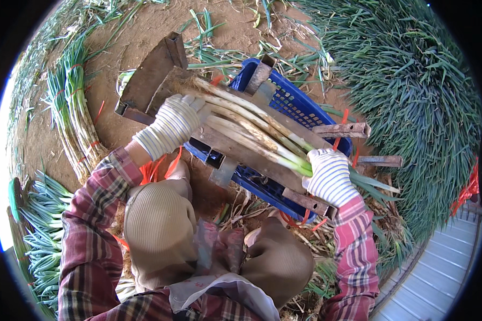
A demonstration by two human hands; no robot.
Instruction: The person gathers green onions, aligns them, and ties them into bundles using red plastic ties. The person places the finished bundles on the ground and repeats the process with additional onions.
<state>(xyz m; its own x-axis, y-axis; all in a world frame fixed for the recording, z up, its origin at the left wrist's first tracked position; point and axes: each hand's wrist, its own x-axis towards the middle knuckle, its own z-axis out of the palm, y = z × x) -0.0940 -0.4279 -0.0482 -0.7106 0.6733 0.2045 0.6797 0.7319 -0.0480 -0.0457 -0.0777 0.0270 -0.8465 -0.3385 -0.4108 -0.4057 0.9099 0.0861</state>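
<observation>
Several long green onions (257, 128) lie lengthwise in a rusty metal trough (241, 150), roots toward the upper left and green ends toward the right. My left hand (180, 118), in a striped knit glove, rests at the lower side of the root ends; its fingertips are partly hidden, and I cannot tell whether they grip. My right hand (329, 172), gloved alike, is closed around the green part of the onions, with leaves coming out beyond it. Beneath the trough stands a blue plastic crate (297, 98).
Tied onion bundles (80, 108) lie at the left, more leafy onions (46, 236) at the lower left. A large heap of green onions (405, 88) fills the right. Metal bars (343, 130) jut from the trough. Red ties (150, 172) hang near my knees.
</observation>
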